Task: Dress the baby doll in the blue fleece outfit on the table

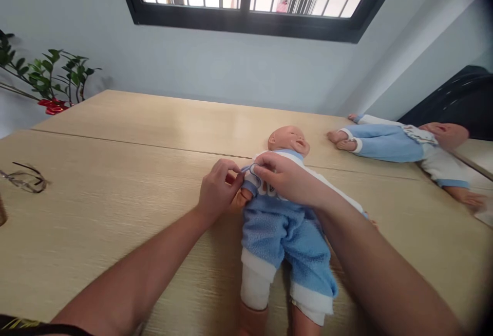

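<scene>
A baby doll (288, 138) lies on its back on the table, wearing a white top with blue trim and fluffy blue trousers (265, 228) with white cuffs. My left hand (217, 189) is beside the doll's arm, its thumb and fingers pinched on a thin blue cord (245, 169). Over the doll's chest, my right hand (287, 179) pinches the same cord near the sleeve. A small loop of it shows between the hands. The doll's hand (243, 197) pokes out of a blue cuff under my left fingers. My right hand and forearm cover part of the doll's top.
Another doll (385, 141) in similar clothes lies at the right, near a black chair back (458, 99). Glasses (26, 179) rest on the table (115, 182) at the left. A potted plant (54, 76) stands beyond the far left corner. A seam runs across the table.
</scene>
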`<state>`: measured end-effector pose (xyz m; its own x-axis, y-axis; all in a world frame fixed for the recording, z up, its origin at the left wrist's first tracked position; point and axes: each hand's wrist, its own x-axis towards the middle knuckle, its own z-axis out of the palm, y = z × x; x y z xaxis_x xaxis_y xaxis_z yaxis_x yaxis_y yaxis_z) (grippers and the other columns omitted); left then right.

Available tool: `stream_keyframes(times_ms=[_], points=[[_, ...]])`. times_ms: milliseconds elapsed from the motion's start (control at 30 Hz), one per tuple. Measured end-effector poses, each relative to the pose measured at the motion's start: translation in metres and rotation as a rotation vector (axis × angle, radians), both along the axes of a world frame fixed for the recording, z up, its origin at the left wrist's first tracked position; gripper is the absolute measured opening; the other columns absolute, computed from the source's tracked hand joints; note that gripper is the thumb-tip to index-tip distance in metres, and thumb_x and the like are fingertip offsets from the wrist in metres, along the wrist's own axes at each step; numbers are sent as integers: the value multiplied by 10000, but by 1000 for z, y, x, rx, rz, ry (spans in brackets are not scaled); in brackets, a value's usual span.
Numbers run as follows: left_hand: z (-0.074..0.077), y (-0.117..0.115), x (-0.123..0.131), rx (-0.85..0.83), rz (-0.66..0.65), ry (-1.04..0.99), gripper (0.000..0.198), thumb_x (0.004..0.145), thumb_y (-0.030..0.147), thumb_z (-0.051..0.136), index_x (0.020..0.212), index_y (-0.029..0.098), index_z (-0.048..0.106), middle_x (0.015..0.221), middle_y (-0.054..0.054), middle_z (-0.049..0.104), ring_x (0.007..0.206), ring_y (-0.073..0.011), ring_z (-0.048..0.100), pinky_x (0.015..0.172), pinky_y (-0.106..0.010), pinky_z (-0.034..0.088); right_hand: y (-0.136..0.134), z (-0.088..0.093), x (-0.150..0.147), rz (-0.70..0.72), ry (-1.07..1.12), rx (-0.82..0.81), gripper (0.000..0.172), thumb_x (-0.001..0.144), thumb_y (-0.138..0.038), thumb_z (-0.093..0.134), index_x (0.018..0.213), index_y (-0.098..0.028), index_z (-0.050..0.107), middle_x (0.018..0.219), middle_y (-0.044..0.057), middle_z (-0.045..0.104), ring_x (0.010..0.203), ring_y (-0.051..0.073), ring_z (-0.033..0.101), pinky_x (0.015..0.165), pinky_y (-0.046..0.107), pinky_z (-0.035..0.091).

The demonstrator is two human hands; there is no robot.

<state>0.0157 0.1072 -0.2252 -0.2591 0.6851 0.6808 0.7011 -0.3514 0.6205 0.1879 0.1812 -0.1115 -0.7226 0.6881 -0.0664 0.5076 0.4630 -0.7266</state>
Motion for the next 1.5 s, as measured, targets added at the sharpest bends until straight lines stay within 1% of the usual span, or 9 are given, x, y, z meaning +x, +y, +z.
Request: stream_keyframes(times_ms=[100, 267, 467, 767, 867, 967, 1167, 1300, 1500], points=[[4, 0, -6, 82, 25, 145, 95, 970, 266, 665, 921, 211, 604, 893, 29, 693, 597, -58, 646, 579, -190, 473, -2, 13, -9, -13, -135, 127, 225, 957, -359, 517, 889, -196, 657, 725, 38, 680, 741, 198, 621, 670, 289, 443], [9, -1, -9, 164, 46, 276, 82, 967, 213, 650, 891, 211, 619, 885, 11, 727, 665, -78, 668, 600, -196, 459, 21, 29, -32, 114, -357, -1, 420, 973, -499, 495, 711, -193, 616, 727, 45, 662, 643, 172, 563, 585, 296, 376], [18, -10, -7, -149, 73, 74, 168, 943, 336, 678, 863, 215, 594, 857, 41, 698, 576, -81, 634, 600, -238, 416, 46, 31, -46, 148, -470, -162, 269, 887, -426, 667, 724, -214, 632, 679, 7, 571, 591, 143, 476, 554, 286, 343], [26, -14, -12, -373, 65, -2, 282, 965, 480, 609, 835, 231, 599, 760, 7, 719, 658, -177, 662, 604, -273, 361, 54, 39, -68, 272, -596, -351, 359, 805, -341, 748, 587, -203, 499, 590, -29, 408, 540, 115, 326, 539, 300, 291], [34, -20, -9, -495, -29, -59, 371, 987, 569, 523, 824, 242, 584, 697, -9, 708, 650, -208, 658, 581, -285, 354, 58, 34, -74, 179, -524, -423, 277, 814, -288, 712, 639, -195, 518, 627, -35, 439, 542, 103, 329, 536, 280, 313], [40, -27, 0, -544, -70, -106, 309, 925, 553, 630, 952, 249, 581, 754, -20, 738, 657, -221, 676, 570, -287, 366, 59, 27, -76, 52, -487, -454, 180, 841, -266, 677, 729, -186, 561, 666, -33, 483, 550, 97, 361, 528, 255, 333], [43, -30, 9, -464, -52, -81, 371, 902, 413, 689, 1228, 253, 611, 800, -35, 746, 680, -233, 693, 598, -298, 425, 61, 29, -84, 29, -590, -362, 233, 798, -320, 759, 730, -187, 580, 606, -39, 444, 564, 112, 400, 529, 256, 353], [46, -28, -2, -395, -153, 35, 344, 924, 428, 659, 1231, 275, 688, 806, -23, 744, 698, -221, 677, 632, -303, 443, 63, 36, -93, 97, -742, -266, 270, 777, -306, 775, 668, -196, 554, 584, -42, 395, 556, 115, 360, 541, 273, 334], [50, -20, -31, -479, -350, -48, 446, 901, 434, 669, 1300, 241, 710, 702, 11, 700, 631, -157, 623, 627, -263, 472, 78, 30, -85, -22, -732, -165, 363, 899, -388, 646, 627, -205, 489, 569, -34, 352, 524, 120, 313, 534, 294, 326]])
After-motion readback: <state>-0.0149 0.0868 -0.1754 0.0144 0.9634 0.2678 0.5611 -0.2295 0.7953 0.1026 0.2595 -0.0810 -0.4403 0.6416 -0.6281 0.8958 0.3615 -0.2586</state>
